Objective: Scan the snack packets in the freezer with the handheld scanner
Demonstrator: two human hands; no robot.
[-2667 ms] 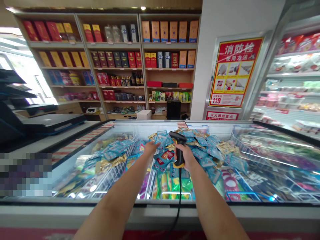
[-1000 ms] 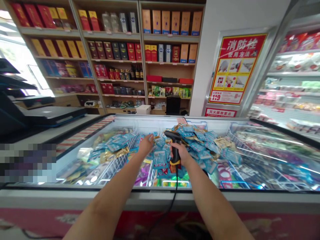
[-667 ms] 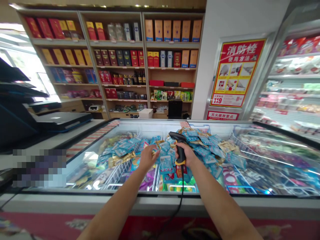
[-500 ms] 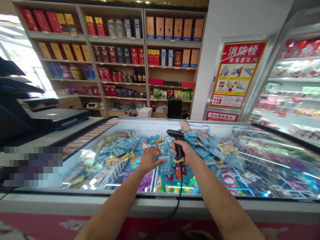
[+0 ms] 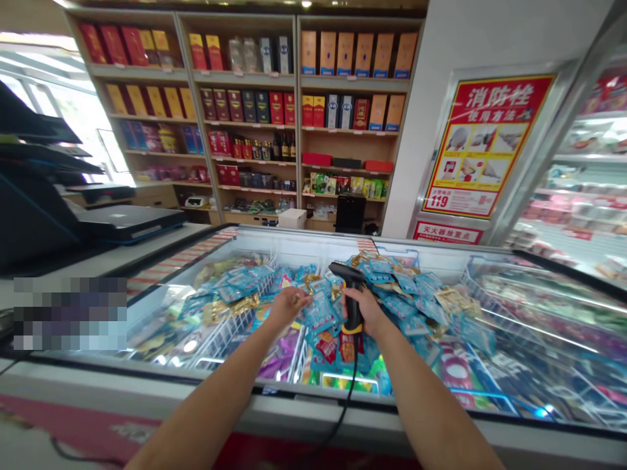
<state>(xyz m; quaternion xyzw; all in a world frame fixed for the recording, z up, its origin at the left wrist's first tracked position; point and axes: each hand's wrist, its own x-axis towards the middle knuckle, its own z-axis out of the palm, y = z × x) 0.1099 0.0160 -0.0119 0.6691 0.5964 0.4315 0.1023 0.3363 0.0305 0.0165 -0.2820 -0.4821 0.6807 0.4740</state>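
My right hand [image 5: 367, 310] is wrapped round the grip of a black and yellow barcode scanner [image 5: 347, 273], whose head points left over the open freezer. A dark cable runs down from its base across the freezer's front edge. To the left, my left hand [image 5: 288, 307] has its fingers pinched at the edge of a light blue packet [image 5: 321, 313], which lies tilted over the pile. Around both hands are heaped blue packets [image 5: 406, 307], with some gold ones among them. Red packets [image 5: 327, 346] lie just below the scanner.
White wire baskets [image 5: 238, 326] divide the freezer [image 5: 313, 240]. A black machine [image 5: 130, 220] stands on the counter at left. Behind are shelves of boxed bottles [image 5: 252, 108], a red and yellow sign [image 5: 484, 143], and a lit display case [image 5: 582, 176] at right.
My left hand has gone from spread fingers to a pinch on a blue packet. The scanner stays in my right hand. The view has shifted slightly left.
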